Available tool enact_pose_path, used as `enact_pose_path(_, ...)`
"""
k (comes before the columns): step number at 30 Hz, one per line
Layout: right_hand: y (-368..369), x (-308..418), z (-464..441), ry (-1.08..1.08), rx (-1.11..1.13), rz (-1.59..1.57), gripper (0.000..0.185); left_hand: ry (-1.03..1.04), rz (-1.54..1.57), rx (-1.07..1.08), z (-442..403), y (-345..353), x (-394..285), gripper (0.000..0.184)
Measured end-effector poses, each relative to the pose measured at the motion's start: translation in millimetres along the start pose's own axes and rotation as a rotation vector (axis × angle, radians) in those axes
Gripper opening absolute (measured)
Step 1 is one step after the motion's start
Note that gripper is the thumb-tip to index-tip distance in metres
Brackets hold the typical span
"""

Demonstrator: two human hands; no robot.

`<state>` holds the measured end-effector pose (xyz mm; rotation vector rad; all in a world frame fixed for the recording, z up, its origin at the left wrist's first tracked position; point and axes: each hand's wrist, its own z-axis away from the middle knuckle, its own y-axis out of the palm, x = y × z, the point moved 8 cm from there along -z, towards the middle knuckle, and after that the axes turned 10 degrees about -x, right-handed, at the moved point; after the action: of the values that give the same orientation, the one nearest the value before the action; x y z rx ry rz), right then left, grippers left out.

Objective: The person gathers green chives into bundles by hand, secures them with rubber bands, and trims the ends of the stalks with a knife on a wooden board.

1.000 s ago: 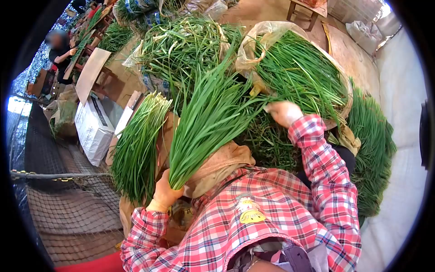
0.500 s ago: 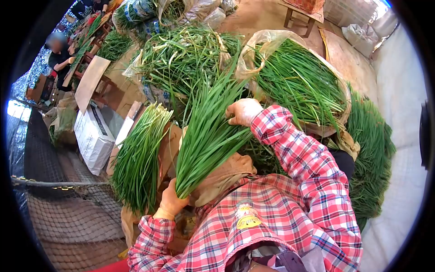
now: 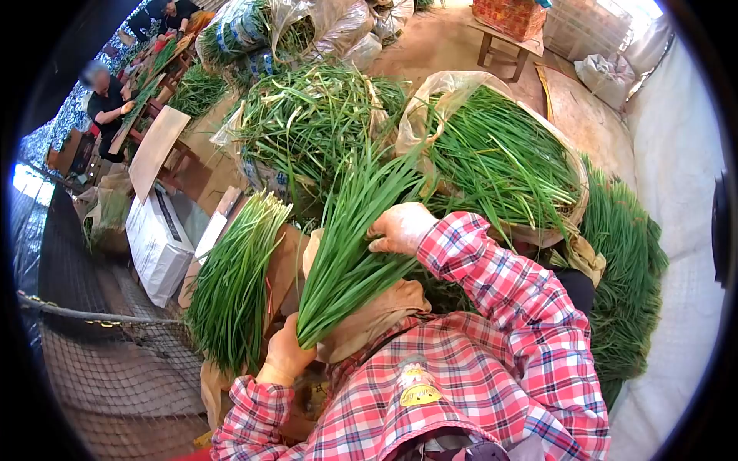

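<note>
My left hand point(image 3: 287, 352) is wrapped round the lower end of a bunch of long green leaves point(image 3: 355, 250), which fans out up and to the right over my lap. At the bunch's right side is my right hand point(image 3: 403, 228), its thumb and fingers bent against the leaves; whether it grips any is unclear. Left of the bunch, a neat pile of stalks point(image 3: 234, 288) with pale ends at the top lies on a board. Beyond my hands sit a heap of tangled leaves point(image 3: 307, 123) and an open plastic bag point(image 3: 434, 84) full of green stalks.
More leaves point(image 3: 626, 269) are stacked along the white sheet at the right. A white box point(image 3: 157, 246) and netting point(image 3: 123, 376) are on the left. Another person point(image 3: 108, 104) works at a bench at the far left. A small wooden table point(image 3: 503, 38) stands at the back.
My right hand has moved left from beside the bag to the bunch's leaves. My left hand has kept hold of the lower end. The view has tilted up slightly.
</note>
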<state>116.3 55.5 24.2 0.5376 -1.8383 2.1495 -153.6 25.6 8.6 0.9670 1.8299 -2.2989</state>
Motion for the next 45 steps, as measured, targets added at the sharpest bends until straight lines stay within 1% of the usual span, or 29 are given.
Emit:
enact_pose_path(3,-2.1,2.1,2.1,0.048,-0.036,-0.011,0.034,-0.009,-0.037,0.007,0.8,0.0,1.1,0.045)
enact_pose_path(5,0.3,1.0,1.4,0.072,-0.026,0.124,0.026,-0.002,-0.018,-0.003,0.5,0.2,1.8,0.045)
enact_pose_path(8,-9.7,48.9,33.1,-0.154,-0.029,0.381,0.026,-0.006,0.052,-0.002,0.8,0.7,6.0,0.046)
enact_pose_path(9,-14.5,66.6,49.4,-0.334,-0.160,0.263,0.027,-0.001,0.080,0.008,0.2,1.5,5.7,0.047)
enact_pose_path(11,-27.3,95.5,73.8,-0.499,-0.364,0.046,0.024,-0.028,0.102,0.031,-0.7,1.6,6.0,0.049)
enact_pose_path(12,-23.3,99.2,73.1,-0.499,-0.363,0.050,0.024,-0.023,0.117,0.028,-0.7,1.7,4.3,0.049)
enact_pose_path(14,-14.0,100.4,63.4,-0.356,-0.144,-0.916,0.028,0.025,0.136,0.028,0.8,4.1,5.5,0.051)
enact_pose_path(15,-4.7,109.6,58.7,-0.290,0.135,-1.220,0.031,0.043,0.142,0.032,1.6,6.0,6.0,0.051)
enact_pose_path(17,6.5,114.6,55.0,-0.025,0.237,-1.434,0.029,0.042,0.093,0.039,1.4,11.1,7.9,0.052)
enact_pose_path(18,6.0,117.2,52.5,-0.087,0.180,-1.561,0.026,0.064,0.089,0.006,2.0,11.6,6.7,0.050)
enact_pose_path(19,10.2,110.9,43.9,0.008,0.065,-1.880,0.023,0.069,0.092,0.013,2.6,15.7,6.8,0.050)
enact_pose_path(21,8.9,78.2,34.4,0.202,-0.209,-2.178,0.020,0.113,0.165,-0.063,5.1,14.0,2.4,0.047)
enact_pose_path(23,24.9,52.9,26.3,0.301,-0.319,-2.298,0.020,0.121,0.184,-0.070,3.2,15.8,-9.3,0.046)
enact_pose_path(25,21.9,45.9,25.9,0.199,-0.243,-2.488,0.019,0.114,0.186,-0.091,-0.8,21.5,-9.8,0.045)
enact_pose_path(27,-16.7,-7.5,56.6,0.387,-0.821,-2.463,0.024,0.102,0.159,-0.082,5.0,26.4,-5.4,0.045)
enact_pose_path(28,-41.6,-61.9,59.3,-0.141,-0.892,-2.435,0.025,0.081,0.219,-0.086,4.8,28.8,5.2,0.045)
enact_pose_path(29,-70.2,-96.7,80.5,-0.347,-0.943,-2.384,0.025,0.058,0.276,-0.091,6.9,26.6,12.6,0.045)
enact_pose_path(30,-85.5,-106.1,98.2,-0.340,-0.809,-2.218,0.022,-0.225,0.536,0.084,12.6,29.7,8.2,0.043)
enact_pose_path(31,-97.5,-114.0,112.6,-0.343,-0.680,-2.041,0.021,-0.228,0.530,0.066,11.3,16.3,-4.5,0.043)
enact_pose_path(32,-74.5,-132.7,115.2,-0.216,-0.591,-1.149,0.021,-0.289,0.684,0.158,13.4,14.7,-16.4,0.042)
enact_pose_path(33,-56.9,-139.5,115.9,-0.143,-0.524,-0.711,0.023,-0.351,0.841,0.250,16.7,17.4,-25.3,0.041)
enact_pose_path(34,-38.8,-145.8,117.8,-0.120,-0.443,-0.266,0.026,-0.279,0.875,0.162,12.8,9.8,-31.0,0.044)
enact_pose_path(37,-28.3,-128.3,187.5,0.486,-0.360,-0.140,0.067,-0.375,1.016,0.293,15.4,-9.8,-80.2,0.050)
enact_pose_path(39,-4.1,-47.5,182.1,0.525,-0.085,-1.130,0.089,-0.333,1.082,0.261,3.5,1.0,-88.7,0.052)
enact_pose_path(40,20.1,-27.6,166.3,0.402,0.003,-1.350,0.094,-0.181,1.040,0.180,-7.9,10.9,-90.0,0.052)
enact_pose_path(41,40.4,-12.3,147.2,0.276,0.095,-1.560,0.100,-0.125,1.106,0.143,-13.8,20.9,-101.0,0.053)
enact_pose_path(42,42.5,4.9,129.9,0.262,0.071,-1.590,0.108,-0.067,1.173,0.110,-19.5,31.0,-111.9,0.054)
enact_pose_path(43,39.2,14.3,110.4,0.256,0.011,-1.646,0.108,-0.101,1.363,0.123,-20.8,41.0,-125.3,0.057)
enact_pose_path(45,2.0,44.1,73.4,0.056,-0.093,-1.678,0.095,0.043,0.954,-0.106,-33.2,44.3,-132.9,0.065)
